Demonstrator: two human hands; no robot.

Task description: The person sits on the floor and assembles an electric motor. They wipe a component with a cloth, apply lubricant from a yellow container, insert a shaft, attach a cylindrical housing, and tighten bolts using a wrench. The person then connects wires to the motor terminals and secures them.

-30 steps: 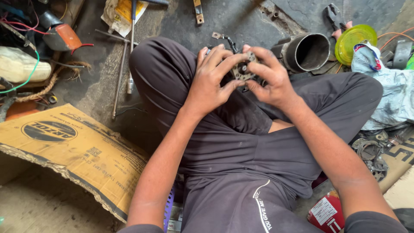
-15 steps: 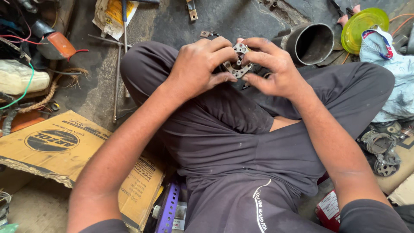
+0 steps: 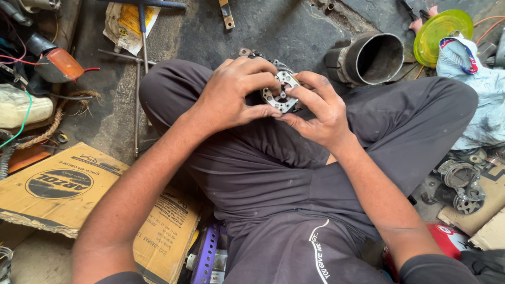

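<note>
Round silver metal plate with holes around its rim (image 3: 282,92) is pinched between left hand (image 3: 235,95) and right hand (image 3: 319,112), just in front of the grey pipe section (image 3: 368,57), seemingly mid-fitting, with seating not finished yet.

A flattened brown cardboard box (image 3: 79,202) is lying on the floor at the lower left, carrying a black oval label (image 3: 51,183) and dark print along its side. A crumpled white and yellow paper package (image 3: 125,23) is lying at the top left. A red container with a white label (image 3: 447,239) is showing at the lower right, partly hidden by the forearm.
</note>
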